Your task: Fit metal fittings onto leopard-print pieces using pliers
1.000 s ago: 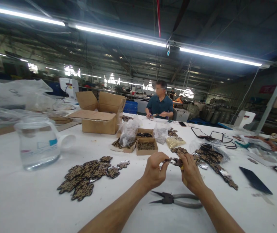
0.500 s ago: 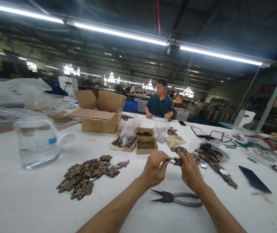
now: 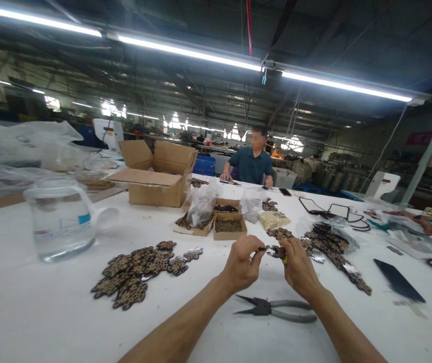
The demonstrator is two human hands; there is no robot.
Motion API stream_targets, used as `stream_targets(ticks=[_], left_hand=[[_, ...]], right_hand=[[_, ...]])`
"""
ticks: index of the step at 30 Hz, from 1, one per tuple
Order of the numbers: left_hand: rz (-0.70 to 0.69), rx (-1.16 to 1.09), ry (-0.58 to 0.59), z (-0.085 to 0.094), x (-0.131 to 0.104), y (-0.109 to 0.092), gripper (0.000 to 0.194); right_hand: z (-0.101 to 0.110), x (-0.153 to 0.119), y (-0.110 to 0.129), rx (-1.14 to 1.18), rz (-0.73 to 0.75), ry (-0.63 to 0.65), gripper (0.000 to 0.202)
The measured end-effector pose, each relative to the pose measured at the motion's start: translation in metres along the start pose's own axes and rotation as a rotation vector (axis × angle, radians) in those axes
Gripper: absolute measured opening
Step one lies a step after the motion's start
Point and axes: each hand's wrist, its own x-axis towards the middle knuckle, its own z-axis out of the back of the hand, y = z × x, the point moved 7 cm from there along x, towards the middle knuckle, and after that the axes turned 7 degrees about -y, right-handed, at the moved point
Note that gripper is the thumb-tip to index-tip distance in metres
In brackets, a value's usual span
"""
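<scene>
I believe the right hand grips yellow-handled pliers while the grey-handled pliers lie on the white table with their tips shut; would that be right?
Not quite: the head view shows the tips of the grey-handled pliers spread apart, not shut. Those pliers do lie on the white table, and the right hand does grip the yellow-handled pliers.

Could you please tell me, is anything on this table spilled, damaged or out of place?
Nothing looks clearly spilled or damaged. One slightly untidy spot: a clear plastic bag slumps over the leftmost small box, hiding part of its contents. The grey pliers lie with jaws open, which seems ordinary.
</scene>
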Motion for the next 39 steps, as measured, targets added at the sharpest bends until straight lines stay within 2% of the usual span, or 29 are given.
stream_targets(ticks=[15,28,32,36,39], left_hand=[[0.006,-0.02,0.012,-0.004,-0.004,0.001,0.01],[-0.007,-0.023,-0.01,-0.004,-0.003,-0.002,0.01],[-0.002,-0.032,-0.001,-0.004,-0.003,-0.003,0.01],[0.081,-0.053,-0.037,0.001,-0.003,0.005,0.011],[0.135,-0.056,-0.078,0.007,-0.002,0.015,0.01]], right_hand=[[0.0,-0.001,-0.001,-0.074,-0.02,-0.011,0.036],[0.003,0.0,0.001,-0.091,-0.011,-0.024,0.031],[0.004,-0.002,0.003,-0.107,-0.011,-0.054,0.018],[0.001,-0.001,0.011,0.007,-0.034,-0.081,0.02],[0.004,-0.001,0.009,0.169,-0.138,-0.204,0.025]])
